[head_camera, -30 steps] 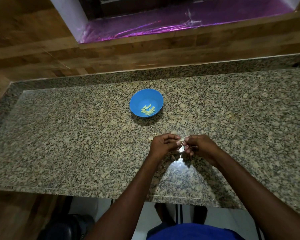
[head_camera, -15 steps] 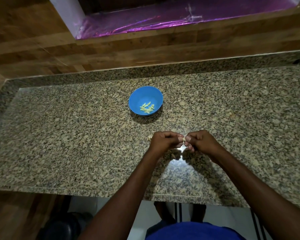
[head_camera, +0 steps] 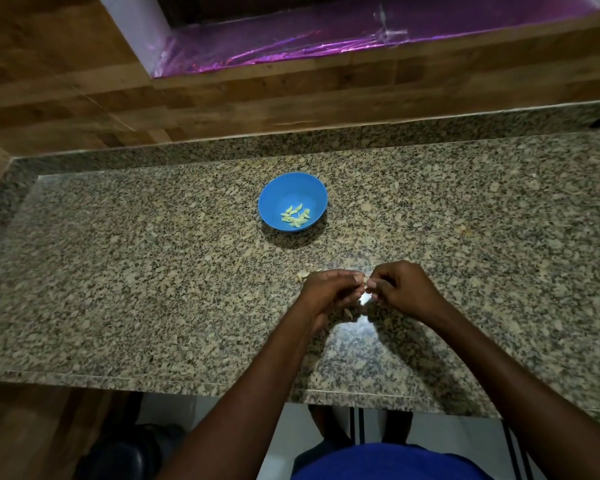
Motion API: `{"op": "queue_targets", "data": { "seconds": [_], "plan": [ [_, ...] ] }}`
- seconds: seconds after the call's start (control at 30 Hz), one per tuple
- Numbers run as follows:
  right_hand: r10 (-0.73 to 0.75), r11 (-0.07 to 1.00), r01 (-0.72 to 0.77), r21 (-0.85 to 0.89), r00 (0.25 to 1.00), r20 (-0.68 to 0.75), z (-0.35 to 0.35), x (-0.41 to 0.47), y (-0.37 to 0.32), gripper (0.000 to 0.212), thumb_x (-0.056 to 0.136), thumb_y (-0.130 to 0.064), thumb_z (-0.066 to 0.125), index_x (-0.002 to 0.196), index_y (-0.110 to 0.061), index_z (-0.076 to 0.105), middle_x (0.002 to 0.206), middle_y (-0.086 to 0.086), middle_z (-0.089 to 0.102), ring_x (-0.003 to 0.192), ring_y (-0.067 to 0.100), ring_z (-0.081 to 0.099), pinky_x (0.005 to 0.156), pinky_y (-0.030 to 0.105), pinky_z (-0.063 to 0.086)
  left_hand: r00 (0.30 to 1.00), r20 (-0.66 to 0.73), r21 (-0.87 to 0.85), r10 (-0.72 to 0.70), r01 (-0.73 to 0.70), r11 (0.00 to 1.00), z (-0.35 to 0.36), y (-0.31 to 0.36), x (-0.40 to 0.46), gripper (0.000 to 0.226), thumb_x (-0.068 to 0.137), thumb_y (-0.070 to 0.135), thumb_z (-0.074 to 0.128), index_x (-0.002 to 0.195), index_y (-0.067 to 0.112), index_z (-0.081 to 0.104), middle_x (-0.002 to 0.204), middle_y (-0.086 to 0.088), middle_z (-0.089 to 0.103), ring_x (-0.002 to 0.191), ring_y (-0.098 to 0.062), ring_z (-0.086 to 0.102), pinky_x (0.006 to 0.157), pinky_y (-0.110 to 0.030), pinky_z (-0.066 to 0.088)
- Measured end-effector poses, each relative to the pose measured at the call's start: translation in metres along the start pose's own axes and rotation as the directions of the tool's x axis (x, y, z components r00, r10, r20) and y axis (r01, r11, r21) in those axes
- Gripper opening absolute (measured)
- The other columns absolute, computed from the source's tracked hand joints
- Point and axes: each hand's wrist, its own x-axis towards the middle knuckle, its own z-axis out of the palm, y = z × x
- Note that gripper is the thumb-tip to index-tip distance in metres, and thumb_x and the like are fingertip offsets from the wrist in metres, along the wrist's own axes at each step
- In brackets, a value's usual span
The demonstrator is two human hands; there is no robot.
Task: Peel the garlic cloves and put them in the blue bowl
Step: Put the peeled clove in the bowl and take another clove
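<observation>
The blue bowl (head_camera: 284,192) sits on the granite counter (head_camera: 153,271), holding several pale peeled garlic cloves (head_camera: 296,215). Nearer to me, my left hand (head_camera: 328,292) and my right hand (head_camera: 400,289) meet fingertip to fingertip, and both pinch one small garlic clove (head_camera: 365,280) between them; only a pale sliver of it shows. Bits of garlic or skin (head_camera: 303,275) lie on the counter just left of my left hand, and another piece (head_camera: 347,313) lies under my hands.
A raised granite ledge (head_camera: 291,143) and a wooden wall (head_camera: 222,98) close off the back. The counter's front edge (head_camera: 153,379) runs below my forearms. A purple foil-lined recess (head_camera: 326,39) sits above.
My hands stay together on the clove with only small finger shifts. The view has drifted slightly; the bowl and its cloves are as before.
</observation>
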Motion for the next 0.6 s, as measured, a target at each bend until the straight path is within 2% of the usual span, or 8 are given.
{"op": "queue_targets", "data": {
  "seconds": [0.1, 0.2, 0.27, 0.33, 0.4, 0.5, 0.6],
  "plan": [
    [0.082, 0.99, -0.082, 0.112, 0.997, 0.006, 0.0, -0.001, 0.002, 0.028, 0.09, -0.01, 0.072, 0.065, -0.022, 0.066, 0.055, -0.005, 0.068, 0.051, 0.007, 0.065, 0.053, 0.023, 0.047, 0.999, -0.01, 0.01, 0.051, -0.051, 0.999, 0.002, -0.003, 0.0, 0.006, 0.088, 0.002, 0.072, 0.093, 0.003, 0.074, 0.075, -0.011, 0.073, 0.063, -0.012, 0.068, 0.076, -0.028, 0.06],
    [0.12, 0.988, -0.119, 0.095, 0.993, -0.01, 0.001, -0.003, 0.005, 0.031, 0.087, -0.006, 0.072, 0.062, -0.025, 0.067, 0.052, -0.009, 0.067, 0.048, 0.001, 0.062, 0.052, 0.015, 0.044, 0.998, -0.028, -0.011, 0.052, -0.052, 0.999, 0.0, -0.009, 0.005, 0.004, 0.089, 0.005, 0.071, 0.092, 0.002, 0.073, 0.076, -0.009, 0.073, 0.063, -0.012, 0.067, 0.069, -0.023, 0.059],
    [0.18, 0.976, -0.177, 0.125, 0.984, -0.014, 0.004, -0.003, 0.009, 0.027, 0.086, -0.003, 0.069, 0.064, -0.019, 0.072, 0.053, -0.006, 0.068, 0.049, 0.002, 0.065, 0.05, 0.011, 0.044, 0.997, -0.056, -0.011, 0.044, -0.044, 0.999, -0.002, -0.013, 0.01, 0.005, 0.09, 0.006, 0.072, 0.09, 0.001, 0.071, 0.073, -0.009, 0.071, 0.059, -0.013, 0.064, 0.061, -0.022, 0.058],
    [0.217, 0.974, -0.214, 0.074, 0.975, -0.041, 0.008, -0.001, 0.013, 0.024, 0.083, -0.005, 0.067, 0.064, -0.016, 0.074, 0.053, -0.006, 0.067, 0.049, -0.001, 0.062, 0.05, 0.01, 0.042, 0.994, -0.094, 0.028, 0.047, -0.044, 0.999, -0.004, -0.017, 0.016, 0.005, 0.09, 0.006, 0.072, 0.091, 0.001, 0.071, 0.068, -0.009, 0.068, 0.054, -0.013, 0.06, 0.056, -0.022, 0.056],
    [0.22, 0.974, -0.223, -0.034, 0.973, -0.07, 0.015, 0.001, 0.019, 0.025, 0.08, -0.008, 0.064, 0.058, -0.016, 0.069, 0.052, -0.005, 0.063, 0.049, 0.001, 0.057, 0.05, 0.016, 0.039, 0.986, -0.156, 0.102, 0.058, -0.043, 0.994, -0.005, -0.021, 0.025, 0.006, 0.089, 0.004, 0.072, 0.093, 0.0, 0.073, 0.064, -0.009, 0.067, 0.049, -0.012, 0.058, 0.054, -0.024, 0.054],
    [0.215, 0.968, -0.224, -0.113, 0.973, -0.087, 0.023, -0.001, 0.028, 0.027, 0.079, -0.015, 0.056, 0.052, -0.014, 0.057, 0.051, 0.003, 0.056, 0.05, 0.014, 0.055, 0.052, 0.026, 0.039, 0.961, -0.235, 0.247, 0.144, -0.084, 0.965, -0.004, -0.023, 0.041, 0.011, 0.088, -0.003, 0.07, 0.098, -0.006, 0.074, 0.062, -0.01, 0.067, 0.048, -0.012, 0.06, 0.053, -0.024, 0.054],
    [0.215, 0.968, -0.222, -0.119, 0.974, -0.075, 0.027, 0.001, 0.032, 0.022, 0.081, -0.015, 0.06, 0.063, -0.018, 0.071, 0.063, -0.001, 0.069, 0.058, 0.012, 0.062, 0.059, 0.028, 0.051, 0.936, -0.228, 0.361, 0.269, -0.175, 0.916, -0.003, -0.021, 0.052, 0.018, 0.088, -0.009, 0.065, 0.103, -0.007, 0.074, 0.07, -0.016, 0.069, 0.053, -0.014, 0.062, 0.059, -0.025, 0.057]
  ]
}}
